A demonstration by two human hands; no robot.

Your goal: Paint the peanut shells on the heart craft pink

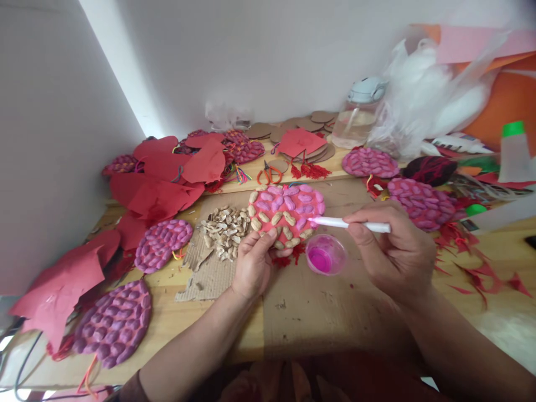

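Observation:
My left hand (254, 262) grips the lower left edge of a red disc (278, 210) covered with glued peanut shells, thumb on top. The shells on its upper and right parts are pink; those along the left and bottom are plain tan. My right hand (391, 251) pinches a white marker pen (335, 222), whose pink tip touches or nearly touches a shell at the disc's right side. Just below the tip, a small clear cup (326, 255) holds bright pink liquid. To the left of the disc lies a heap of loose peanut shells (226, 229) on cardboard.
Finished-looking purple shell discs (115, 324) lie left and right. Red paper cutouts (163, 187) pile up at the left. Behind are orange-handled scissors (270, 174), brown cardboard rounds (322, 117) and a jar of liquid (355, 120). A green-capped bottle (515, 151) stands right.

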